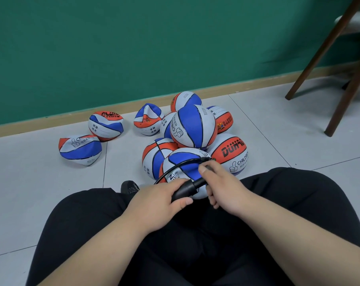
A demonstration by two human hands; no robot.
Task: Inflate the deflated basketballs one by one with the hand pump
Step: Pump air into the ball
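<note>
A black hand pump lies across a blue, white and orange basketball that sits between my knees. My left hand grips the pump's barrel. My right hand grips the pump's handle end, thumb on top. A thin black hose loops from the pump over the ball to a fitting at its upper right. Three crumpled, deflated balls lie on the floor to the left: one, another and a third. Several rounder balls are piled behind the one I work on, the topmost blue and white.
Grey floor tiles stretch to the left. A green wall with a wooden skirting board stands behind the balls. Dark wooden chair legs stand at the right. My black-trousered legs fill the foreground, a black shoe between them.
</note>
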